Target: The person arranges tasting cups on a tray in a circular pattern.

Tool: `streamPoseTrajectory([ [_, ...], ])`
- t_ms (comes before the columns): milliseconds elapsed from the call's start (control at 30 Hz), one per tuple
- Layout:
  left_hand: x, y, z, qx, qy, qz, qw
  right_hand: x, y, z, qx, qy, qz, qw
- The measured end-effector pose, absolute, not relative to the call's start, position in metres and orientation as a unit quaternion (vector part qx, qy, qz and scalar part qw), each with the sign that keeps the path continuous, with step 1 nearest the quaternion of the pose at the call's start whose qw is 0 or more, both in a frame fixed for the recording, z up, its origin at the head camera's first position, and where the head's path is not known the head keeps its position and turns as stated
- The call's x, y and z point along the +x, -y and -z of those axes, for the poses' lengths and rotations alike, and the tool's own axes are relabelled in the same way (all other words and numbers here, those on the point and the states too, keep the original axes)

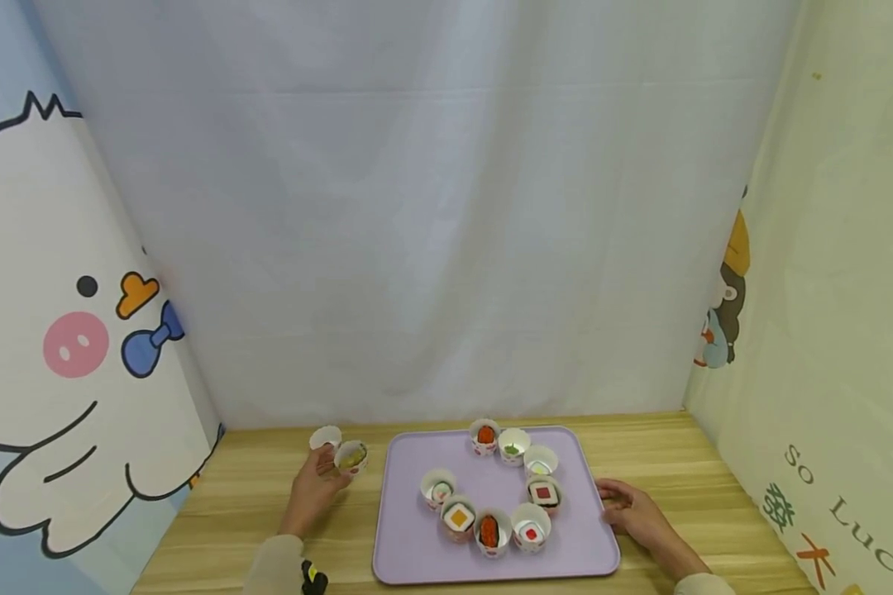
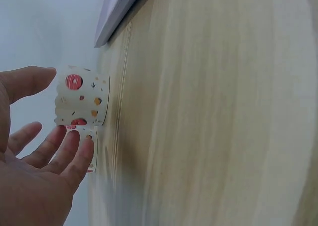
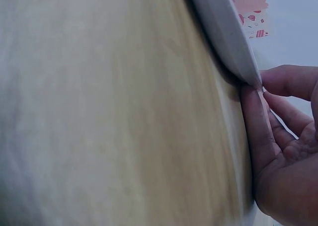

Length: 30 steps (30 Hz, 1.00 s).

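Note:
A paper cup with a yellow-green piece [image 1: 352, 458] stands on the table left of the tray. My left hand [image 1: 317, 487] is at this cup, its thumb and loosely spread fingers on either side of the printed cup wall [image 2: 82, 97]. A second paper cup [image 1: 326, 436] stands just behind, partly covered by the fingers in the left wrist view. On the other side, my right hand [image 1: 632, 512] pinches the right rim of the lilac tray [image 1: 417, 450], thumb above and fingers beneath the tray edge [image 3: 233, 42].
Several printed paper cups with small sushi-like pieces stand on the tray in a rough curve, among them an orange-topped one [image 1: 489, 533] and a white square one [image 1: 458, 518]. A pale curtain [image 1: 446, 248] closes off the back of the wooden table [image 1: 231, 512].

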<state>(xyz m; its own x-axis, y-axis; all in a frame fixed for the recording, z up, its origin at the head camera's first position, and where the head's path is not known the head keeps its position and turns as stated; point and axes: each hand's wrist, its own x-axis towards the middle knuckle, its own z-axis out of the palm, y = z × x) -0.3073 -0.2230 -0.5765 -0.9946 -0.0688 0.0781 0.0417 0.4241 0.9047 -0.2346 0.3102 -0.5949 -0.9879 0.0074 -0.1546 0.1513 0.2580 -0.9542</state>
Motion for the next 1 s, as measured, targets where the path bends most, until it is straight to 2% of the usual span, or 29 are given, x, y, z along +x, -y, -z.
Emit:
streamPoseTrajectory([
  [200,-0.305,0.214,0.573,-0.004,0.846,0.53,0.053,-0.235,-0.31,0.592,0.049,-0.793,0.604,0.055],
  [533,-0.312,0.208,0.579,-0.036,0.834,0.551,0.013,-0.236,-0.31,0.593,0.026,-0.788,0.611,0.064],
  [767,-0.315,0.2,0.584,-0.061,0.851,0.52,0.03,-0.235,-0.311,0.592,0.042,-0.786,0.613,0.06],
  [1000,-0.319,0.194,0.589,-0.05,0.875,0.48,0.022,-0.234,-0.311,0.593,0.03,-0.784,0.617,0.059],
])
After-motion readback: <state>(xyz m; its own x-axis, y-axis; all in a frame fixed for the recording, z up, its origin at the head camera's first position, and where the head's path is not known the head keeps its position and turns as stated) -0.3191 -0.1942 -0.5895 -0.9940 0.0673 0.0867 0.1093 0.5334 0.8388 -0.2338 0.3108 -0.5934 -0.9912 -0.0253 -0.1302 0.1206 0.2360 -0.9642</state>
